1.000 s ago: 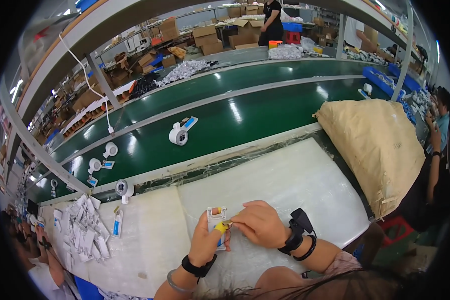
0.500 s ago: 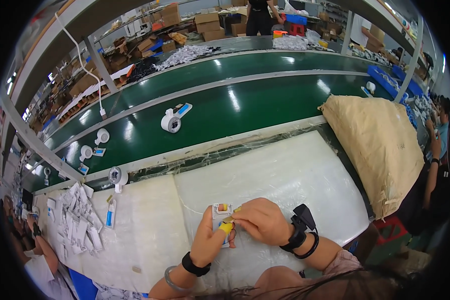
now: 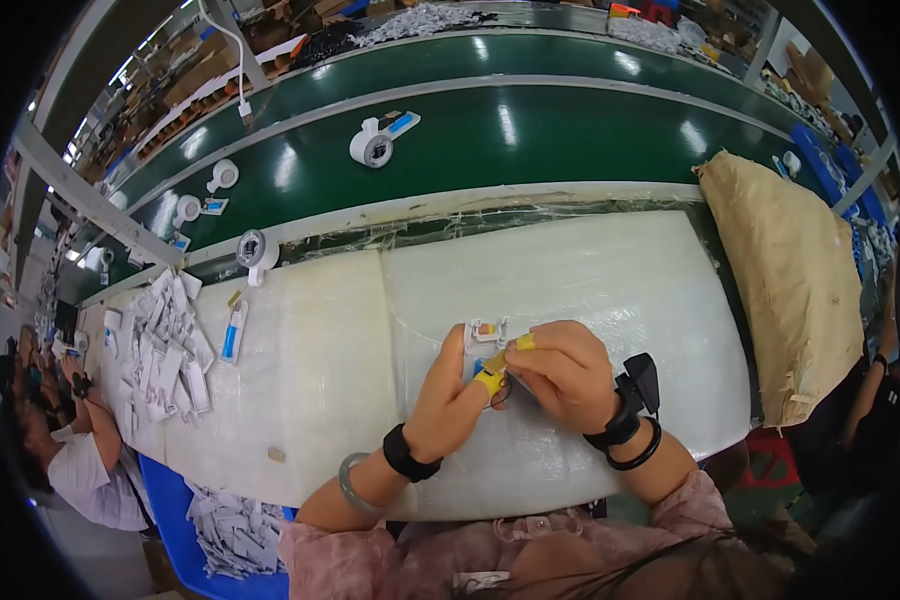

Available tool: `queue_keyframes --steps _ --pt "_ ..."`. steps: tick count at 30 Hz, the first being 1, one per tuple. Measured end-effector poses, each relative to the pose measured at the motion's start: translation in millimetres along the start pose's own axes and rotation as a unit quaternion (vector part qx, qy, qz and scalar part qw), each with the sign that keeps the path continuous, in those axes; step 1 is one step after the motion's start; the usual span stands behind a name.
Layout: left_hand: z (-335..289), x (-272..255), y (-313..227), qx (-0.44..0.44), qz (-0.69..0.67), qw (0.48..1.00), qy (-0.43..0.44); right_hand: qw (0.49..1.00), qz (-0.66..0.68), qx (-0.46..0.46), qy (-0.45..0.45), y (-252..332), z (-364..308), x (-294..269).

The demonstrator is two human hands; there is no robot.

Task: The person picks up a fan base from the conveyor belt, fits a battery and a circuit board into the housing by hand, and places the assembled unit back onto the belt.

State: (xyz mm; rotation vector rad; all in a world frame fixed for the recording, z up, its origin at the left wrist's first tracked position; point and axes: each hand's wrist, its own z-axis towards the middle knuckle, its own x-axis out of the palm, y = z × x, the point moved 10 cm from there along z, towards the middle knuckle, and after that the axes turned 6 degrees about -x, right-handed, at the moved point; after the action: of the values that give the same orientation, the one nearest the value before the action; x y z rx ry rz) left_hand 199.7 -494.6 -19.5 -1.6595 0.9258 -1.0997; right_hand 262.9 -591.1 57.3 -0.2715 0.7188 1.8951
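Over the plastic-covered tabletop, my left hand (image 3: 448, 405) is closed round a white plastic casing (image 3: 474, 337) with something blue inside, its thumb wrapped in yellow at the tip. My right hand (image 3: 573, 378) pinches a small tan strip (image 3: 495, 362) against the casing, close to the left thumb; another bit of yellow shows on its fingertips. The fingers cover most of the casing's lower part. Left of my hands lies a similar white casing with a blue insert (image 3: 233, 333), beside a pile of white plastic parts (image 3: 160, 350).
A green conveyor belt (image 3: 310, 195) runs beyond the table, carrying a round white device (image 3: 374, 150). Another round device (image 3: 255, 252) sits at the table's far edge. A large tan sack (image 3: 785, 290) stands right. A blue bin (image 3: 175, 520) of white parts is below left; co-workers sit both sides.
The view has tipped downward, so the table and hands appear higher and the blue bin shows more. Both hands keep their hold on the casing and strip.
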Motion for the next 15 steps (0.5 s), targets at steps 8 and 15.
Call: queue_keyframes --steps 8,15 --pt "0.0 0.1 6.0 -0.009 -0.006 1.000 -0.011 1.000 -0.010 -0.014 -0.005 1.7 -4.5 1.6" --pt "-1.4 -0.1 7.1 -0.001 0.016 1.000 -0.014 1.000 -0.012 -0.009 0.001 0.6 -4.3 1.8"
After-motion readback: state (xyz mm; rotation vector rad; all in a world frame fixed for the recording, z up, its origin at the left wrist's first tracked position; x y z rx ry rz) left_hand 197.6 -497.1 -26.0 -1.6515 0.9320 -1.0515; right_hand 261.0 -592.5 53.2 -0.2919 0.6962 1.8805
